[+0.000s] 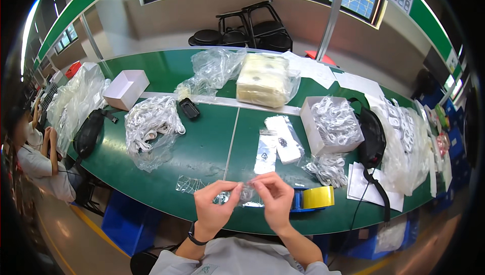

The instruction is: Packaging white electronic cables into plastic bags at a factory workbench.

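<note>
"What do the hands have?"

"From my end, I see the left hand [214,207] and right hand [275,199] just above the table's [212,138] near edge. Each pinches a scrap of clear film [246,193] between thumb and fingertips, so it sits in the narrow gap between them. I can't make out its exact shape."

"What lies close by?"

"I have shiny clear strips [189,184] flat beside the left hand, and a tape roll [318,197], yellow in a blue holder, right of the right hand. Past the hands I find a packet [265,154], partly against a white one."

"And further out?"

"To the right I get a box [309,131] filled with white cables [331,121], more lying in front of it. To the left, a heap [154,118] of cables rests partly on clear plastic. Behind those I see a wrapped yellowish block [262,80]; beyond the table, black stools [235,35] stand by the wall."
</note>
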Tool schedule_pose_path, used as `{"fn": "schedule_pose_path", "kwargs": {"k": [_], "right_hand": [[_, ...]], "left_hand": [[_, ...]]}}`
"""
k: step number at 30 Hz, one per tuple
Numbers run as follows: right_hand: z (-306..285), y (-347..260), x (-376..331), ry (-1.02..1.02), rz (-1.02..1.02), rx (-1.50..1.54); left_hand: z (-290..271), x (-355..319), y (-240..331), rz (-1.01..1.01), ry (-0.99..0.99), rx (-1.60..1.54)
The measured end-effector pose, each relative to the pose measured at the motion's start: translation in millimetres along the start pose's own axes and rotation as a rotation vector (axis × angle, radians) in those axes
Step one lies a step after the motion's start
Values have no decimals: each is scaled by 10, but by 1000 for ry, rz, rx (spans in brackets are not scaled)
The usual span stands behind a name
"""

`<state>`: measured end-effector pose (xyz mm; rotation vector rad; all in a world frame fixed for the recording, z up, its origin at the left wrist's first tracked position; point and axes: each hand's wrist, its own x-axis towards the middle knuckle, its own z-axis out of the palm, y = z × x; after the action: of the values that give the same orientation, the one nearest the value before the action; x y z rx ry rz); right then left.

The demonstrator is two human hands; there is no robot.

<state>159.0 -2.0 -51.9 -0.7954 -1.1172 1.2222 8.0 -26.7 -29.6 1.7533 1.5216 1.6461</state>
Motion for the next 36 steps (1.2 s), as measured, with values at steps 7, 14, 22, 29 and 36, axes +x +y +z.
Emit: {"fn": "schedule_pose_path", "kwargs": {"k": [7,14,22,29,36], "right_hand": [[-166,-177,47,-105,44,-17],[-204,-318,72,-106,-321,-409],[-353,-212,114,-136,-356,-482],[-435,-155,53,-176,-502,-613],[-392,16,34,-135,-569,-751]], "left_hand": [[-28,9,-29,-328,-260,-387],[12,16,-100,-77,-124,-322],[29,157,50,64,-138,-121],[54,196,214,148,-101,91],[62,226,215,182,-116,119]]}}
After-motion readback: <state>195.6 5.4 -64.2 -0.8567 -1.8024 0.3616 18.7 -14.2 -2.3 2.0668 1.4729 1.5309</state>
